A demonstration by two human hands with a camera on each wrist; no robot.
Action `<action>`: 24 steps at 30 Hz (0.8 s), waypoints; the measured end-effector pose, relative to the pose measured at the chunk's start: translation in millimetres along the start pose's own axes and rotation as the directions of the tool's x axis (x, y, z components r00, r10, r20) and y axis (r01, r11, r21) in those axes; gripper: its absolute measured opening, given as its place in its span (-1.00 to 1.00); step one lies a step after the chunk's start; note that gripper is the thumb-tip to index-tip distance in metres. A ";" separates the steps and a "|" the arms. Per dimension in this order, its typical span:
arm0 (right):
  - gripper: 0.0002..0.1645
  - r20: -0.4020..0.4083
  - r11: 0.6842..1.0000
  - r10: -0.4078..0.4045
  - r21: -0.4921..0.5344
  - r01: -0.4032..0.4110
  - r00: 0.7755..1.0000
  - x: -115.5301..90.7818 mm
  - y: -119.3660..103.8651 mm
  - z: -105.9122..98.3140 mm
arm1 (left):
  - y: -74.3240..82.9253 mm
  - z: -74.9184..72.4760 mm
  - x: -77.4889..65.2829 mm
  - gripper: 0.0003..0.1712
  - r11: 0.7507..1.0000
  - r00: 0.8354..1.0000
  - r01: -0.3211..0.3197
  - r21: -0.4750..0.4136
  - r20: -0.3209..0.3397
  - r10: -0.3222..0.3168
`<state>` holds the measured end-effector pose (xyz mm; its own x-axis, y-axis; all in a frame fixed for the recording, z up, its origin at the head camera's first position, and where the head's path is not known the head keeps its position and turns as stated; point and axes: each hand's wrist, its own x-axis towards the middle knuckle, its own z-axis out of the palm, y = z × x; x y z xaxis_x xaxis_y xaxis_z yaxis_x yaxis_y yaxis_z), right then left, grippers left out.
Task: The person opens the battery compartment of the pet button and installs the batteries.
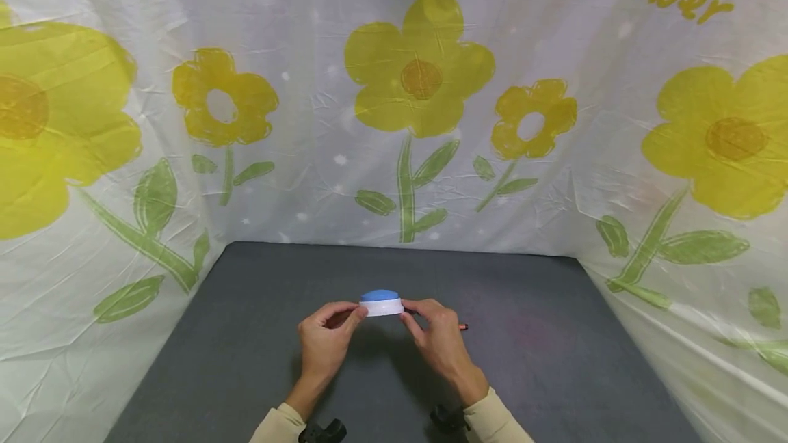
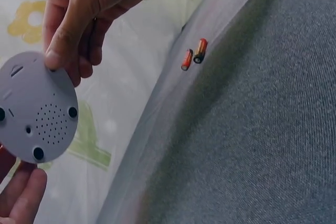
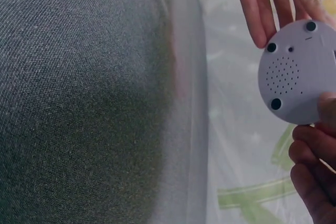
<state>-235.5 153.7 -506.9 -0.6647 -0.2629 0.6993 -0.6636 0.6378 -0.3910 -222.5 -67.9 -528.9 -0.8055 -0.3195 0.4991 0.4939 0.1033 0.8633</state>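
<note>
A round, blue-domed white plastic device [image 1: 380,305] is being pinched by the left hand [image 1: 323,342] and, opposite, the right hand [image 1: 443,342]; through uneven pressure, it could be dropped.

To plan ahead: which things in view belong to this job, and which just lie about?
Job:
blue-topped push button
left hand, right hand, both holding it

Lying about:
two batteries on the tabletop, untouched, perhaps meant for the button

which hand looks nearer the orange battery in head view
The right hand: the battery shows by its outer edge, while the left hand grips the opposite side of the blue-topped device.
</note>
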 end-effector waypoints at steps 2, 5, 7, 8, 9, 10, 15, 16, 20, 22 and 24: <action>-0.66 0.007 1.000 0.020 0.011 -0.020 1.000 0.3 -1.2 -0.5 | 2.2 0.9 0.4 -0.84 0.999 0.999 -0.031 0.010 -0.011 0.031; -0.70 0.018 0.999 0.038 0.021 -0.038 0.999 1.0 -3.3 -1.5 | 3.8 1.0 1.3 -0.86 0.997 0.997 -0.070 0.034 -0.014 0.070; -0.74 0.017 0.999 0.046 0.025 -0.047 0.999 1.8 -4.8 -2.2 | 4.3 0.4 1.7 -0.87 0.996 0.997 -0.083 0.043 -0.001 0.084; -0.76 0.014 0.998 0.050 0.024 -0.050 0.999 2.2 -5.7 -2.7 | 4.2 0.0 1.8 -0.87 0.995 0.996 -0.088 0.049 0.010 0.087; -0.77 0.011 0.998 0.054 0.023 -0.054 0.998 2.7 -6.5 -3.2 | 4.0 -0.4 1.9 -0.86 0.994 0.996 -0.090 0.056 0.024 0.089; -0.79 0.010 0.998 0.061 0.022 -0.062 0.998 3.2 -7.2 -3.2 | 3.7 -0.9 1.8 -0.85 0.994 0.996 -0.088 0.062 0.039 0.086; -0.83 0.025 0.993 0.115 0.033 -0.115 0.993 5.8 -9.6 -3.2 | 2.7 -2.9 0.9 -0.78 0.993 0.994 -0.054 0.103 0.098 0.044; -0.83 0.031 0.992 0.124 0.036 -0.125 0.992 6.2 -9.9 -3.1 | 2.5 -3.2 0.7 -0.77 0.993 0.994 -0.045 0.112 0.101 0.033; -0.83 0.048 0.986 0.156 0.050 -0.158 0.987 7.0 -12.1 -2.5 | 0.9 -4.2 -0.2 -0.76 0.989 0.995 -0.002 0.145 0.101 -0.013; -0.84 0.054 0.983 0.172 0.051 -0.174 0.984 7.1 -13.4 -2.2 | 0.6 -4.6 -0.8 -0.76 0.988 0.994 0.024 0.154 0.101 -0.039; -0.86 0.061 0.980 0.190 0.054 -0.193 0.980 6.9 -14.5 -1.7 | 1.0 -5.0 -1.4 -0.75 0.987 0.992 0.052 0.153 0.105 -0.069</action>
<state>-229.8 143.9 -495.4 -0.7983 -0.1808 0.5745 -0.5403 0.6365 -0.5505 -219.2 -72.1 -529.1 -0.8674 -0.2256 0.4435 0.3951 0.2295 0.8895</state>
